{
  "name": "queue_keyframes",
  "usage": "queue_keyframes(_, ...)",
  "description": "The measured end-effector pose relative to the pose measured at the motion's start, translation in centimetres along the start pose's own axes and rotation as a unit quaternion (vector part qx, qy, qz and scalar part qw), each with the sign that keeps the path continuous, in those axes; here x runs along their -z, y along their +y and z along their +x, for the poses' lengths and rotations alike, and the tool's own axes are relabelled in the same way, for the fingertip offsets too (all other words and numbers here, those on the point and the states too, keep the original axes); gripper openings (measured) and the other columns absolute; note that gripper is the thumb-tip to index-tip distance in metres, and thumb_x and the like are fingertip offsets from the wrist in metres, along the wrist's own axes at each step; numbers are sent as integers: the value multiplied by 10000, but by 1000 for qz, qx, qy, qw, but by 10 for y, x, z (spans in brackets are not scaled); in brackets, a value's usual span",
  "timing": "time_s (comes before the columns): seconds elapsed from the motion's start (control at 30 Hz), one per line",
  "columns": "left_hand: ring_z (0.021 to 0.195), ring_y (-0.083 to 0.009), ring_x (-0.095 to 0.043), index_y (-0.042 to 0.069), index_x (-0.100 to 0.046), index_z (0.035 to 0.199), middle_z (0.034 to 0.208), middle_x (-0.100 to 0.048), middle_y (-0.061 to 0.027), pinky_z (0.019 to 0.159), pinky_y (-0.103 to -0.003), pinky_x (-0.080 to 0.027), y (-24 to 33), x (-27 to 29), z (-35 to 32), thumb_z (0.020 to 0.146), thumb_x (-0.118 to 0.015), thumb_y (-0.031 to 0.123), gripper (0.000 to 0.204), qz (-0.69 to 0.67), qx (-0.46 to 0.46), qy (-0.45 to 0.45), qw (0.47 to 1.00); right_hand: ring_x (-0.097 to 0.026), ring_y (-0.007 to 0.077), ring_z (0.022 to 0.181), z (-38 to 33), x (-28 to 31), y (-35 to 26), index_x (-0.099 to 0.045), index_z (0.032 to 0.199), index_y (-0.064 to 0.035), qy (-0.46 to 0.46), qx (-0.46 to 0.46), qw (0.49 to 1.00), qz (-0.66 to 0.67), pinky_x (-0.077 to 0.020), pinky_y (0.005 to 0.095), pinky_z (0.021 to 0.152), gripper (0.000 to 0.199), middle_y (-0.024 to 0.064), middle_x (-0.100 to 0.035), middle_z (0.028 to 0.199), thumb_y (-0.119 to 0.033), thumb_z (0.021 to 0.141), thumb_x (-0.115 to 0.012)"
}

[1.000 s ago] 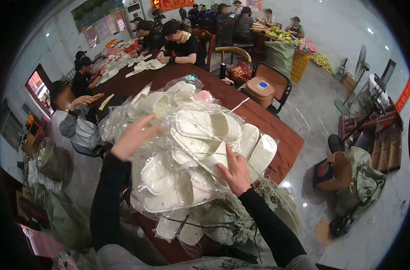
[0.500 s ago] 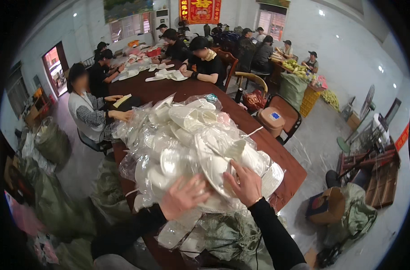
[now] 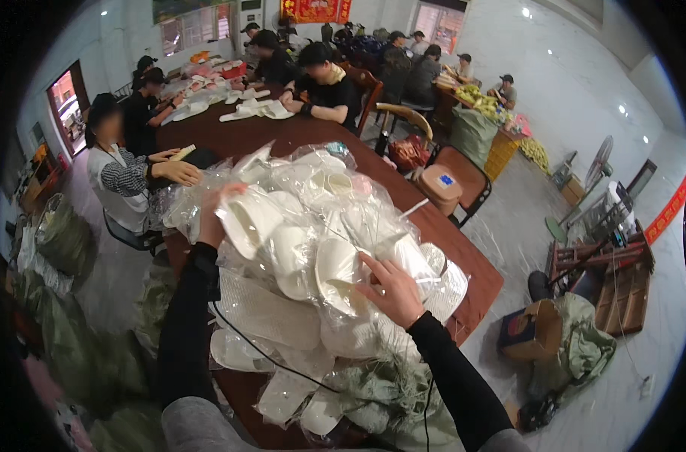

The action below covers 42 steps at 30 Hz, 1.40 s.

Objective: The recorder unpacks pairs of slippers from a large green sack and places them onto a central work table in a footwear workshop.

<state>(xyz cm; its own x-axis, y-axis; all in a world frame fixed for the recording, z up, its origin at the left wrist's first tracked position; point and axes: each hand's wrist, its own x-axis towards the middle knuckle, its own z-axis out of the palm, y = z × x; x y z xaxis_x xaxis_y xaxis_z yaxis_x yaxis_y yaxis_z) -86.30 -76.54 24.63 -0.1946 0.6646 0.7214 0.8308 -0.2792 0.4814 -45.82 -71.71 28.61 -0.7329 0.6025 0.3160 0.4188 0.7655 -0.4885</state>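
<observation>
pile: big heap of white moulded foam-like pieces in clear crinkly plastic bags (image 3: 313,248), sits mid-way along the long dark red-brown wooden surface (image 3: 471,264), spilling toward its near end
left hand: left hand (image 3: 211,218) is up at the far-left top of the heap, fingers spread and pressing on the plastic; can't tell if it pinches anything
right hand: right hand (image 3: 392,290) lies flat and open on the near-right slope, fingers splayed over a bagged piece, nothing gripped
step: looks like steadying or gathering the heap. Judgement: keep both palms wide, push inward from both flanks, don't grab one bag; slick film will slide and loose pieces roll off
loose bits: flat white pieces in bags (image 3: 241,350) hang past the near edge, likely first to drop
cable: thin black cord (image 3: 267,358) runs across the lower heap, could snag
in the way: seated person in striped top (image 3: 120,177) close at the left flank, hands on the surface
around: grey-green woven sacks (image 3: 64,241) on floor left; open cardboard box (image 3: 531,331) right; wooden chair with a round tub on the seat (image 3: 444,184) tight against the right edge; more people working at the far end
</observation>
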Motion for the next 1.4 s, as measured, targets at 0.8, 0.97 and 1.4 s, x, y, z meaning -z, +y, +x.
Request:
queue_keyframes(0.8, 1167, -310, -473, 186, -573, 1173, 1231, -538, -80, 959, -460, -390, 246, -90, -33, 639, -729, 198, 557, 170, -210, -223, 936, -611, 180, 718, -103, 24, 107, -558, 1018, 3, 107, -253, 957, 93, -467, 270, 648, 276, 110, -601, 736, -238, 885, -525)
queue_keyframes(0.97, 1175, -303, -465, 201, -604, 1115, 1232, -536, -46, 965, -483, -375, 229, -73, -21, 715, -620, 156, 403, 176, -278, -270, 905, -495, 107, 571, -135, 20, 85, -592, 946, 17, -221, -234, 846, 425, -393, 268, 522, 357, 44, -555, 668, -333, 881, -567)
queue_keyframes(1.4, 1117, -249, -543, 104, -604, 1066, 1173, -583, -113, 951, -363, -432, 182, -17, 6, 811, -494, -46, 316, -7, -109, -221, 969, -277, 20, 441, -98, 63, 174, -567, 806, -30, 283, -232, 706, 607, -194, 191, 393, 213, -69, -370, 548, -184, 931, -489)
